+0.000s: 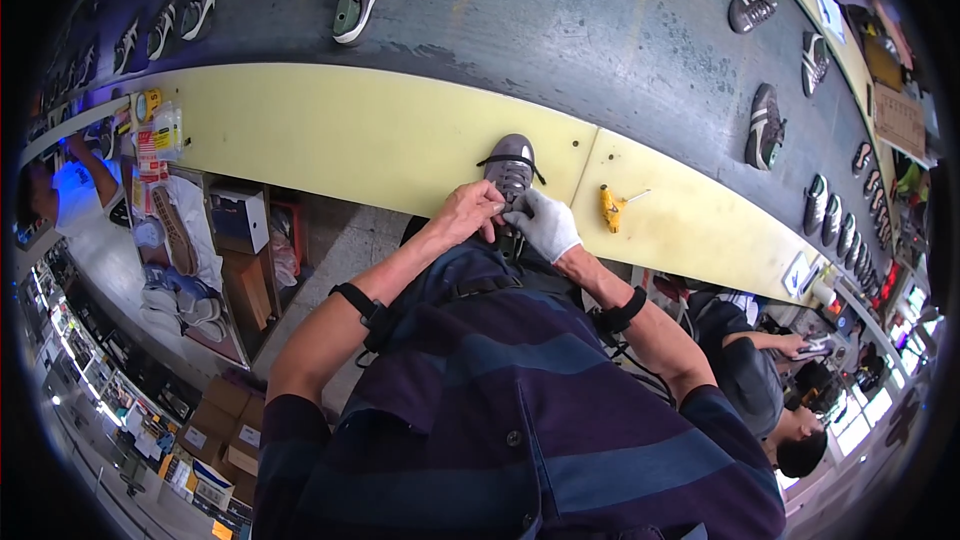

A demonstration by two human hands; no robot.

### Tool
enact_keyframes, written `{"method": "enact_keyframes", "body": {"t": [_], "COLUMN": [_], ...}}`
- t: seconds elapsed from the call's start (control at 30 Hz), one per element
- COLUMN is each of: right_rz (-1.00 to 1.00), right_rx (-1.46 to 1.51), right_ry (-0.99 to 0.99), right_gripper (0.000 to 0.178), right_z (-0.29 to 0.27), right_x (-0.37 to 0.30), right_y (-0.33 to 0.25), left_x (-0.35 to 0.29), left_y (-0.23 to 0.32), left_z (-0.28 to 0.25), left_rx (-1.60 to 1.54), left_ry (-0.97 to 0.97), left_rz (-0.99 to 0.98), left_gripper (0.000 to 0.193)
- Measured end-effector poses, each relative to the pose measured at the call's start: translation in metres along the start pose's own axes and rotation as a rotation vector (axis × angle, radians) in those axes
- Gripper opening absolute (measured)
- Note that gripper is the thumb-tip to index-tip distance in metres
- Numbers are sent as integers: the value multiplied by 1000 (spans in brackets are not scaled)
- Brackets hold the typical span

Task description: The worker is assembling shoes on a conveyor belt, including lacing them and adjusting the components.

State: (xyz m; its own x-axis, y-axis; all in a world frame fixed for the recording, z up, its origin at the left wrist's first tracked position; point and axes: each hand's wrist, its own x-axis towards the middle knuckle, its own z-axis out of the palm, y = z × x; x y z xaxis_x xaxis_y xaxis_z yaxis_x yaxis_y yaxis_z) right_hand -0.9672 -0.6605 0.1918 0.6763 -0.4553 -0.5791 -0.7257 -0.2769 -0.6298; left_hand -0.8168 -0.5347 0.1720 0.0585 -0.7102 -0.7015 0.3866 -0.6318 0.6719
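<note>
A grey sneaker with a pale toe patch sits at the yellow bench's near edge, its toe pointing away from me. A black lace lies loosely across its front, over the grey lacing. At the ankle end, my bare left hand has its fingers bent into a pinch. My right hand, in a white glove, pinches close beside it, and the fingertips nearly meet over the upper lacing. What is between the fingers is too small to make out. The heel is mostly hidden by the hands.
The yellow bench runs alongside a grey conveyor belt carrying several sneakers. A yellow-handled tool with a thin metal tip lies right of my hands. Left stands a shelf with a shoe box. Another person works at the right.
</note>
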Motion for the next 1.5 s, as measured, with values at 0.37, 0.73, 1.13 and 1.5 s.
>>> {"method": "enact_keyframes", "body": {"t": [0.37, 0.73, 1.13, 1.5], "right_rz": [-91, -234, -151, -374], "right_rx": [-96, -122, -70, -336], "right_ry": [44, 81, -123, -140], "right_gripper": [23, 18, 18, 11], "right_z": [0, -4, -14, -29], "right_x": [-4, -3, 4, 3], "right_y": [-7, 3, 10, -14], "left_x": [-12, -8, -5, 5], "left_y": [18, -2, 1, -9], "left_z": [11, 12, 11, 17], "left_rx": [245, 596, 506, 593], "left_ry": [33, 91, 55, -10], "left_rz": [-9, 417, 300, 232], "left_gripper": [17, 25, 20, 25]}}
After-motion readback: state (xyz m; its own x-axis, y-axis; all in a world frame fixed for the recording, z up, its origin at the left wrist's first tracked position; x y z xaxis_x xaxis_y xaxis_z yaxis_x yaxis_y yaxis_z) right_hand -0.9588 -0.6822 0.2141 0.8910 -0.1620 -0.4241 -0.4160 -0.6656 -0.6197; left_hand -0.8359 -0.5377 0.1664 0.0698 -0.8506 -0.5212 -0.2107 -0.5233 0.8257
